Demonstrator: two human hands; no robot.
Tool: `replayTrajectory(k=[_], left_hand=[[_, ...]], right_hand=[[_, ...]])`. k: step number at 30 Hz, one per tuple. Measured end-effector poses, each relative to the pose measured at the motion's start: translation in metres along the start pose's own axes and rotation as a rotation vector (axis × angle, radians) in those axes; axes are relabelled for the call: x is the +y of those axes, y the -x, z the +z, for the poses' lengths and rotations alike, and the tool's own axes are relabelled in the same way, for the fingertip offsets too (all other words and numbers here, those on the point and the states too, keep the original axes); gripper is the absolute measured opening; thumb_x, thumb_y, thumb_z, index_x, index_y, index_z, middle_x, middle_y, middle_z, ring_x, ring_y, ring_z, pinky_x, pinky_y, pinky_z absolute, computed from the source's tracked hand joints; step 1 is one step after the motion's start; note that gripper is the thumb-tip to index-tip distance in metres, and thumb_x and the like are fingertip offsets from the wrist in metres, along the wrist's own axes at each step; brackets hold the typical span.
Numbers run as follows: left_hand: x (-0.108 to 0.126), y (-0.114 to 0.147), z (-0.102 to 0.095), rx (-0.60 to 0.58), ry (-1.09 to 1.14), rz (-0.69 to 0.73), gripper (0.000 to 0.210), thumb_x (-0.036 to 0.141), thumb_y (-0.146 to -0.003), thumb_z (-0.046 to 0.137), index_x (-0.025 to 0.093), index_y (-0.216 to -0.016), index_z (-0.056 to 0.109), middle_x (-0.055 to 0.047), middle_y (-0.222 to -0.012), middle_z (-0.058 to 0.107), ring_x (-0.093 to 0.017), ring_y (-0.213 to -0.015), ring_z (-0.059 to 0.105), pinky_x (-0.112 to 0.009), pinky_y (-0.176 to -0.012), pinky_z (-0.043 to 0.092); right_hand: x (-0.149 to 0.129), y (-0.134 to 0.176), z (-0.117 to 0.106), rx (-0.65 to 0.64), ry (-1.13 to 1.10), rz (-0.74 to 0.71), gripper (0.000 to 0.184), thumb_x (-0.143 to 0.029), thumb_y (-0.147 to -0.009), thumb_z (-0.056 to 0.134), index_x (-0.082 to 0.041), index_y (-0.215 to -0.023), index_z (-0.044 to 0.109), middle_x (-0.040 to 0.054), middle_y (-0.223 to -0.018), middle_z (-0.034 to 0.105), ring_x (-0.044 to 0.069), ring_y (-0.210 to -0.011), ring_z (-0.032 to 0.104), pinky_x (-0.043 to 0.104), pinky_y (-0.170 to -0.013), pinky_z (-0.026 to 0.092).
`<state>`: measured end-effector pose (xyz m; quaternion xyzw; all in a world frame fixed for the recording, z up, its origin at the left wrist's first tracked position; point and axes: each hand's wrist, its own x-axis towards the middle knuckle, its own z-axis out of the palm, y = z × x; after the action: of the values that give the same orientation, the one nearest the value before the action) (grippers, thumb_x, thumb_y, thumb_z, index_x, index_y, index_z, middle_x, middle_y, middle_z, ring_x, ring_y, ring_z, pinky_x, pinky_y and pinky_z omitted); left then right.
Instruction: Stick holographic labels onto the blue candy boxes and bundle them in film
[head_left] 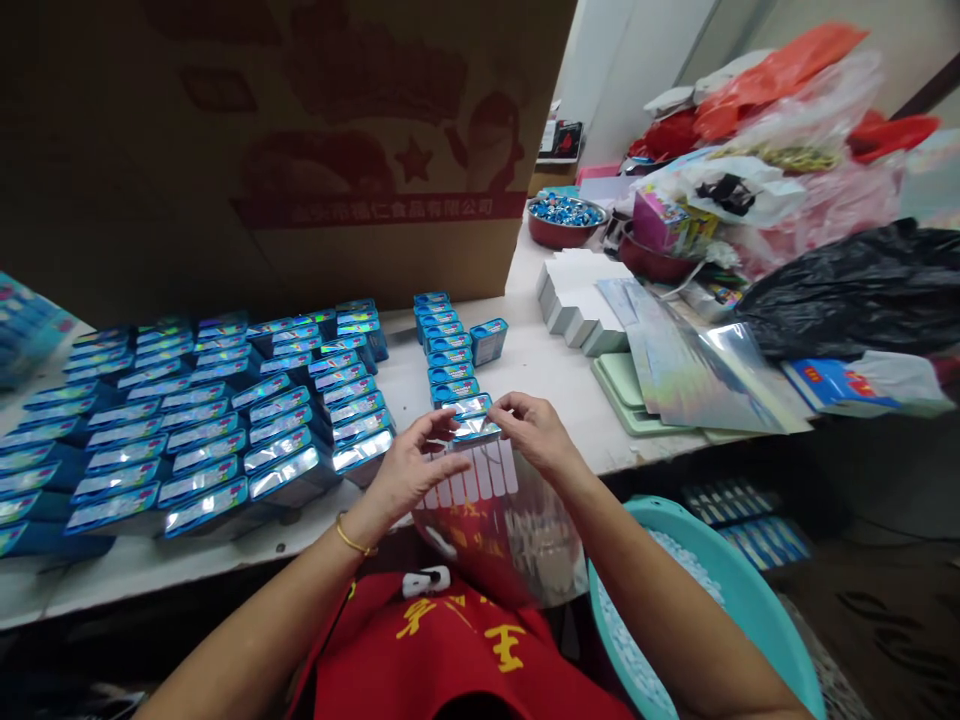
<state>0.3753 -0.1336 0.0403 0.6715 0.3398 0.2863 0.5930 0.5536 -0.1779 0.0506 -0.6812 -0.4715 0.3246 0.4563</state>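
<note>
Blue box (475, 430), at its row's near end, between the hands. Left hand (409, 464): fingers apart. Right hand (535, 430): fingertips at the box's corner; whether clamped cannot be told. Probable step: applying white strips (486, 476); next move calls for square alignment.

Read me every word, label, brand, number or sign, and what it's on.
"食品有限公司": red band on the large cardboard box; characters before it unclear.
Red apron: yellow characters, too distorted to read surely.
Blue boxes: print too small.
Blue packet at right: markings blurred.
Lower-right carton: dark marks unreadable.
</note>
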Motion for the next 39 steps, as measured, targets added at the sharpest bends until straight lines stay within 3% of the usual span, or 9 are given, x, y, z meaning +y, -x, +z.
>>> replayTrajectory(k=[4,8,11,15,22,29,34,39], left_hand=[[-0.005,-0.002,0.009,0.051,-0.104,0.034,0.072,0.035,-0.056,0.074,0.020,-0.119,0.042,-0.008,-0.107,0.054,-0.018,-0.096,0.053,-0.030,-0.079,0.047],[-0.017,-0.007,0.009,0.111,-0.059,0.030,0.046,0.031,-0.069,0.061,0.019,-0.112,0.049,-0.005,-0.097,0.057,-0.014,-0.087,0.056,-0.028,-0.076,0.047],[-0.021,-0.017,0.000,0.195,0.020,-0.001,0.032,0.028,-0.072,0.056,0.016,-0.102,0.053,-0.002,-0.081,0.059,-0.012,-0.075,0.057,-0.026,-0.071,0.046],[-0.020,-0.042,-0.022,0.241,0.001,-0.040,0.038,0.023,-0.067,0.058,0.014,-0.103,0.051,0.001,-0.069,0.059,-0.011,-0.064,0.058,-0.023,-0.060,0.046],[-0.033,-0.089,-0.044,0.274,-0.281,-0.111,0.042,0.015,-0.062,0.062,0.014,-0.103,0.051,0.001,-0.068,0.061,-0.010,-0.053,0.058,-0.021,-0.052,0.045],[-0.047,-0.098,-0.043,0.268,-0.452,-0.098,0.041,0.012,-0.062,0.061,0.016,-0.101,0.052,0.003,-0.061,0.061,-0.012,-0.056,0.059,-0.023,-0.058,0.044],[-0.044,-0.096,-0.038,0.268,-0.735,-0.065,0.041,0.013,-0.066,0.059,0.016,-0.105,0.051,-0.002,-0.073,0.063,-0.015,-0.068,0.060,-0.026,-0.064,0.044],[-0.031,-0.082,-0.031,0.303,-0.964,0.123,0.032,0.013,-0.074,0.049,0.015,-0.106,0.051,-0.009,-0.094,0.059,-0.019,-0.085,0.056,-0.030,-0.075,0.042]], right_hand=[[0.009,-0.008,0.009,0.016,-0.004,-0.030,0.019,-0.034,-0.067,0.056,-0.016,-0.067,0.060,-0.0022,-0.062,0.056,0.009,-0.054,0.048,0.021,-0.051,0.037],[0.015,-0.016,0.012,0.025,0.002,-0.057,0.019,-0.035,-0.066,0.057,-0.016,-0.067,0.059,-0.0016,-0.062,0.058,0.010,-0.055,0.050,0.021,-0.052,0.039],[0.019,-0.025,0.015,0.036,0.017,-0.070,0.020,-0.036,-0.066,0.057,-0.016,-0.067,0.060,-0.0012,-0.063,0.059,0.010,-0.057,0.051,0.021,-0.053,0.039],[0.023,-0.047,0.027,0.067,0.052,-0.080,0.021,-0.037,-0.066,0.057,-0.016,-0.066,0.061,-0.0010,-0.062,0.059,0.011,-0.059,0.052,0.021,-0.055,0.039],[0.017,-0.077,0.040,0.102,0.335,0.004,0.014,-0.030,-0.067,0.055,-0.019,-0.065,0.064,-0.0002,-0.066,0.063,0.013,-0.063,0.056,0.022,-0.057,0.038],[0.012,-0.079,0.043,0.079,0.638,0.011,0.013,-0.027,-0.073,0.053,-0.022,-0.072,0.064,0.0025,-0.076,0.065,0.017,-0.074,0.058,0.024,-0.061,0.037],[0.012,-0.067,0.045,0.115,0.889,-0.142,0.022,-0.027,-0.082,0.045,-0.023,-0.096,0.062,0.0060,-0.093,0.061,0.019,-0.081,0.056,0.026,-0.063,0.036],[0.011,-0.058,0.030,-0.077,1.049,-0.360,0.029,-0.018,-0.082,0.042,-0.025,-0.099,0.064,0.0075,-0.091,0.057,0.019,-0.081,0.053,0.029,-0.069,0.035]])
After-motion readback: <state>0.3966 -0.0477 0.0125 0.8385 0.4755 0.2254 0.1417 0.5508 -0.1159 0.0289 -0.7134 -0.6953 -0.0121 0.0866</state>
